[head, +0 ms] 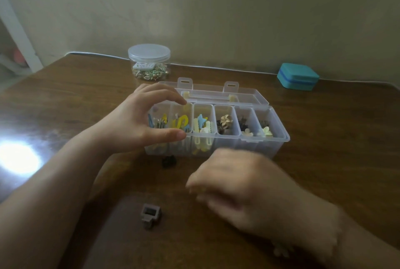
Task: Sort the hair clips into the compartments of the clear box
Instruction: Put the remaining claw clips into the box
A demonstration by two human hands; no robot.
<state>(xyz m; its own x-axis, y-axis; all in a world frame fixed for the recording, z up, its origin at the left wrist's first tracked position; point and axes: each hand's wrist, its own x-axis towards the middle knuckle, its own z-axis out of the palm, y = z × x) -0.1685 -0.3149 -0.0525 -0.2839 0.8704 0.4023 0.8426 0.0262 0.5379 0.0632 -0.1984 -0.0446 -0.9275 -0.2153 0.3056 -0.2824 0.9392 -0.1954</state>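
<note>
Most clips already lie in the clear box (279, 141). Before it, a grey clip (150, 214) and a dark clip (169, 161) remain. My left grip (138, 123) is released; my right grip (233, 184) is blurred, I cannot tell.

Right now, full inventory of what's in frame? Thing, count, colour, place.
clear box: 1, transparent, lid open, table centre, six compartments holding clips
clips in box: many, blue and yellow at left, pale yellow with a blue star, beige flower, dark ones, cream flowers at right
small dark clip: 1, black, on table just in front of box
grey-brown claw clip: 1, on table, near edge
pale flower clip: 1, cream, below right wrist, partly hidden
round jar: 1, clear, lidded, beads inside, behind box
case: 1, teal, closed, back right
table: 1, brown wood
left hand: open, at box's left end
right hand: blurred, grip unclear
</note>
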